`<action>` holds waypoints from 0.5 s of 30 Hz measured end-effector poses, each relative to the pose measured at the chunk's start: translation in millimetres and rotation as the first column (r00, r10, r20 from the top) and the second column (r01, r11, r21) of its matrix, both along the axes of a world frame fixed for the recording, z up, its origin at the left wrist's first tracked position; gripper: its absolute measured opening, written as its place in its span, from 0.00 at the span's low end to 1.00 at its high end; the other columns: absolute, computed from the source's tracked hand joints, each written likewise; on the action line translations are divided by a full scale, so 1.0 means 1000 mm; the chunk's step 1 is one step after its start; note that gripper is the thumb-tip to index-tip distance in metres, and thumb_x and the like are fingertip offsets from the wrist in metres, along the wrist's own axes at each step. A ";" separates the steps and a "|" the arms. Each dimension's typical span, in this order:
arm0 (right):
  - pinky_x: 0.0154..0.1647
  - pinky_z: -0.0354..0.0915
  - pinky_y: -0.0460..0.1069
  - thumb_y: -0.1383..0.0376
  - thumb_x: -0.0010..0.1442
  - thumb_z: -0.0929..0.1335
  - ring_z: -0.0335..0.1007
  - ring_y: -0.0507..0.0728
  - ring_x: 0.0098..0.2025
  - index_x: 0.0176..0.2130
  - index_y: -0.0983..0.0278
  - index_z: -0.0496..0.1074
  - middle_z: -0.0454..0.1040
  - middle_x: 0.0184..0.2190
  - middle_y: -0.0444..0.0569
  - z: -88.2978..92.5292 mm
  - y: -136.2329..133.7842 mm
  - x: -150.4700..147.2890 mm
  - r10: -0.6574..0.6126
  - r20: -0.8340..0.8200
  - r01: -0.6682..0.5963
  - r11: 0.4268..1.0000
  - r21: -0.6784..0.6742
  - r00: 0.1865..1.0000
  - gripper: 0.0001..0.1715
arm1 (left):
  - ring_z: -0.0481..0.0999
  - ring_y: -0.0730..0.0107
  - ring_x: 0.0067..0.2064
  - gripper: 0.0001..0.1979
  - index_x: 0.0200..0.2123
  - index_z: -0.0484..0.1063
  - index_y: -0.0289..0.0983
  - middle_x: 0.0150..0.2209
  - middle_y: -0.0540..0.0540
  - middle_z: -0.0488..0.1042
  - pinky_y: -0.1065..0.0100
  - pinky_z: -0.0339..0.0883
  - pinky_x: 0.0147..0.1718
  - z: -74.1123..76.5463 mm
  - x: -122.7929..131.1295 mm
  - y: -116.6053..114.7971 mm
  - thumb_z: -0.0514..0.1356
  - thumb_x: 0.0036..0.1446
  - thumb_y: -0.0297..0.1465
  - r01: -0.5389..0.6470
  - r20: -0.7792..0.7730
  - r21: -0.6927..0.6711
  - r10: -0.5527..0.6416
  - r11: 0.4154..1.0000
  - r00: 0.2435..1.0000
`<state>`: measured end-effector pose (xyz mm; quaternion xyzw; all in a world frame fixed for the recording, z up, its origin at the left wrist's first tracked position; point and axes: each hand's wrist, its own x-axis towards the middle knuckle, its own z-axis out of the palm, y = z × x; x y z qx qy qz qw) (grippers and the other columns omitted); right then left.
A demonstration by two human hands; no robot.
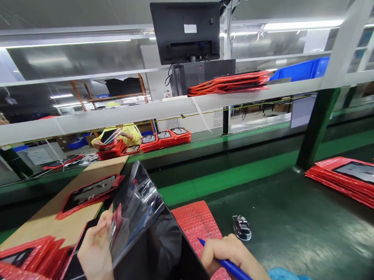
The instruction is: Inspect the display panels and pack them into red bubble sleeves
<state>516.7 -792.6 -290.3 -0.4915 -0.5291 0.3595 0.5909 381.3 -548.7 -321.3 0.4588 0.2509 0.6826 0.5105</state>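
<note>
My left hand (97, 251) is closed on the edge of a clear plastic film (137, 206), lifting it off a black glossy panel (156, 260) that lies tilted in front of me. My right hand (232, 257) grips a blue pen (226, 264), its tip resting at the panel's right edge. A red bubble-wrap bag (195, 224) lies under the panel on the green work surface (290, 231).
A cardboard board (52, 216) with a red-bagged panel (89, 192) sits to my left, above more red bags (20, 268). A stack of red bags (354, 180) lies right. A small metal clip (242, 227) is nearby. Across the line a person in yellow (126, 133) handles panels.
</note>
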 end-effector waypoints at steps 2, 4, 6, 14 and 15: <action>0.47 0.61 0.47 0.46 0.52 0.71 0.71 0.51 0.25 0.29 0.63 0.75 0.72 0.20 0.41 -0.001 0.000 0.000 -0.015 0.081 0.014 1.000 0.003 0.997 0.22 | 0.73 0.70 0.30 0.10 0.13 0.72 0.39 0.21 0.54 0.74 0.70 0.70 0.33 -0.001 0.000 0.001 0.69 0.22 0.26 0.010 0.010 0.008 -0.010 1.000 1.000; 0.46 0.62 0.47 0.45 0.53 0.69 0.70 0.50 0.25 0.29 0.63 0.75 0.72 0.21 0.42 0.000 -0.001 0.000 -0.001 0.114 0.001 1.000 0.000 0.994 0.24 | 0.73 0.70 0.29 0.10 0.13 0.72 0.39 0.23 0.54 0.75 0.71 0.69 0.30 -0.002 -0.001 0.001 0.69 0.22 0.26 0.026 0.024 0.023 -0.027 0.999 0.999; 0.43 0.63 0.46 0.44 0.55 0.68 0.68 0.50 0.24 0.28 0.64 0.73 0.69 0.20 0.42 0.001 -0.001 -0.002 0.017 0.125 -0.015 1.000 -0.020 0.992 0.25 | 0.72 0.70 0.28 0.10 0.13 0.72 0.40 0.22 0.53 0.74 0.71 0.68 0.27 -0.001 0.000 0.002 0.68 0.21 0.25 0.049 0.042 0.045 -0.051 0.998 0.998; 0.34 0.61 0.43 0.42 0.55 0.65 0.60 0.51 0.27 0.24 0.62 0.62 0.60 0.22 0.41 -0.006 0.001 -0.013 -0.127 0.181 0.142 0.987 -0.071 0.975 0.27 | 0.66 0.72 0.22 0.09 0.12 0.69 0.38 0.18 0.52 0.68 0.71 0.62 0.20 0.006 -0.001 -0.004 0.67 0.22 0.27 0.185 0.061 0.100 -0.192 0.978 0.980; 0.33 0.61 0.43 0.42 0.55 0.65 0.60 0.51 0.28 0.25 0.62 0.63 0.61 0.22 0.41 -0.006 0.001 -0.014 -0.158 0.166 0.171 0.983 -0.070 0.973 0.27 | 0.64 0.73 0.21 0.08 0.13 0.68 0.38 0.18 0.52 0.67 0.72 0.60 0.18 0.008 -0.002 -0.008 0.66 0.25 0.29 0.226 0.046 0.084 -0.230 0.971 0.972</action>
